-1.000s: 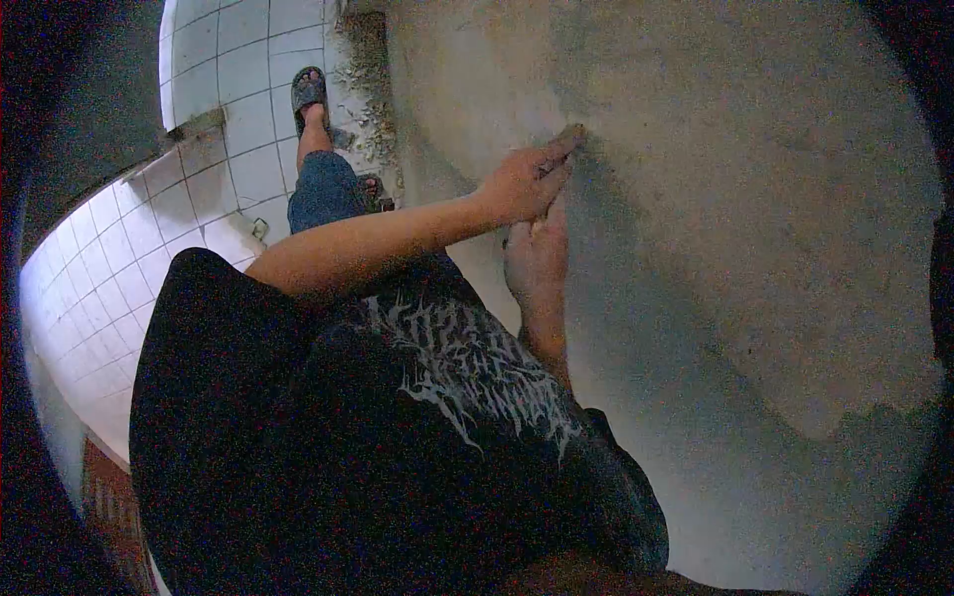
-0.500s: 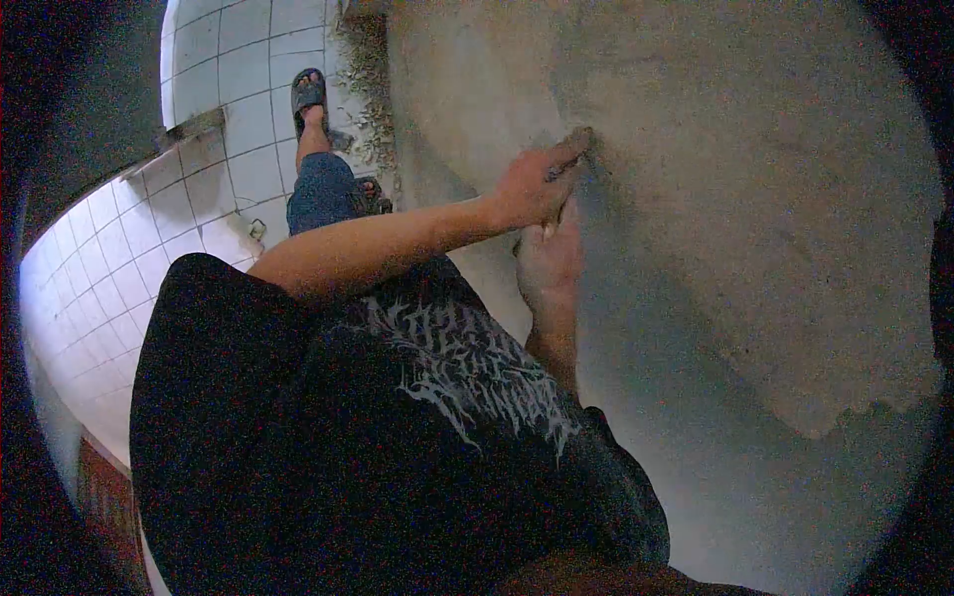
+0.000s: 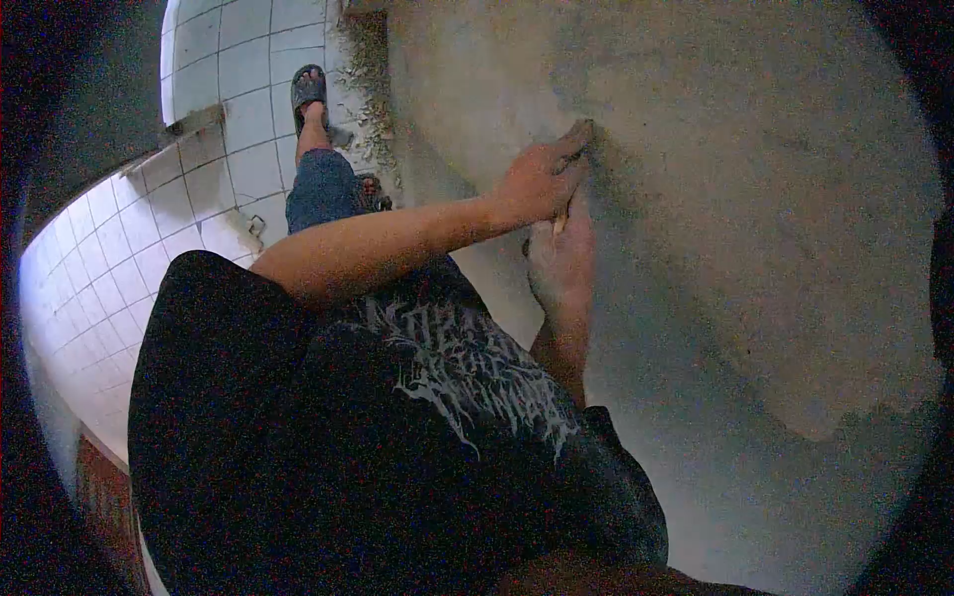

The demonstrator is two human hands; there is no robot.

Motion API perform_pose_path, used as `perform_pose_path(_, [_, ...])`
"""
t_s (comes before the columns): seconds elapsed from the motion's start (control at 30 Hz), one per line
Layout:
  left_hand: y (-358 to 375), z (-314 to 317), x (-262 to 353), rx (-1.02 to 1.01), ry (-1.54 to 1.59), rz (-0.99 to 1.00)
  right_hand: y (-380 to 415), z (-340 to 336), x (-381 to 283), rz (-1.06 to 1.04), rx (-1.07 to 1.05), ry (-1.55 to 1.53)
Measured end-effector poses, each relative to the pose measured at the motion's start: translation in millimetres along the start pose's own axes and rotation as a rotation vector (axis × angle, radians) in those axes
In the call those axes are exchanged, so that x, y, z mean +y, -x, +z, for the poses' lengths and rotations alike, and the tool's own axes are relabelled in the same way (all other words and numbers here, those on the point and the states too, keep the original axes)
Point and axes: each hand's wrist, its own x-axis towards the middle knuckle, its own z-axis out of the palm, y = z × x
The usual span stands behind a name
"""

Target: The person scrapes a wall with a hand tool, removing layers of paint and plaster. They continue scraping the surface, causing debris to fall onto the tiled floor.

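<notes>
My left hand (image 3: 540, 184) reaches across from the left, its fingers closed and pressed forward against the wall (image 3: 735, 228). Just below it, my right hand (image 3: 562, 260) is closed around the pale handle of what looks like a scraper (image 3: 560, 223). Only a short piece of this handle shows between the two hands. The working end lies under my left fingers, at the wall, and is mostly hidden. Around the hands the wall is patchy, with a rough tan area and a smoother grey-white area below it.
Crumbled flakes (image 3: 366, 109) lie along the foot of the wall. White floor tiles (image 3: 243, 79) stretch to the left, with a low tiled ledge (image 3: 194, 189) on them. My sandalled foot (image 3: 310, 89) stands on the tiles, and a second one is close to the wall.
Both hands have shifted slightly along the wall, the right hand a little to the right and the left fingertips slightly upward. Their hold looks the same.
</notes>
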Motion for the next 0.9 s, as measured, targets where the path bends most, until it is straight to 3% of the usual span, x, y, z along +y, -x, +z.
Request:
perform_pose_path(0.07, [-3, -5, 6, -0.052, -0.103, -0.159, -5, 6, -10, 0.071, 0.033, -0.026])
perform_pose_path(0.13, [-4, -5, 0, -0.071, -0.021, -0.101, -4, 6, -10, 0.141, 0.077, -0.056])
perform_pose_path(0.2, [-6, -5, -1, -0.059, 0.055, -0.028, -1, -1, -5, -0.129, 0.089, 0.105])
perform_pose_path(0.43, [0, -3, 18, -0.067, 0.064, -0.094, -6, -6, -13, -0.163, 0.048, 0.119])
perform_pose_path(0.5, [0, -1, 17, -0.046, 0.034, -0.059, -2, -8, 0, 0.035, -0.064, -0.147])
perform_pose_path(0.53, [-1, 4, 11, 0.029, -0.001, 0.008, -5, -8, 0, 0.036, -0.064, -0.147])
perform_pose_path(0.6, [-4, 4, 9, 0.091, -0.030, 0.072, -10, -10, -5, -0.121, 0.035, 0.056])
perform_pose_path(0.67, [-9, -7, 14, -0.014, 0.035, -0.021, -1, -12, -20, -0.034, 0.040, 0.074])
perform_pose_path(0.77, [-3, 5, 9, 0.080, 0.033, 0.096, 4, -15, -32, 0.041, 0.043, 0.079])
perform_pose_path(0.9, [-9, 8, 7, 0.073, 0.158, 0.043, -8, -16, -34, 0.047, -0.035, 0.149])
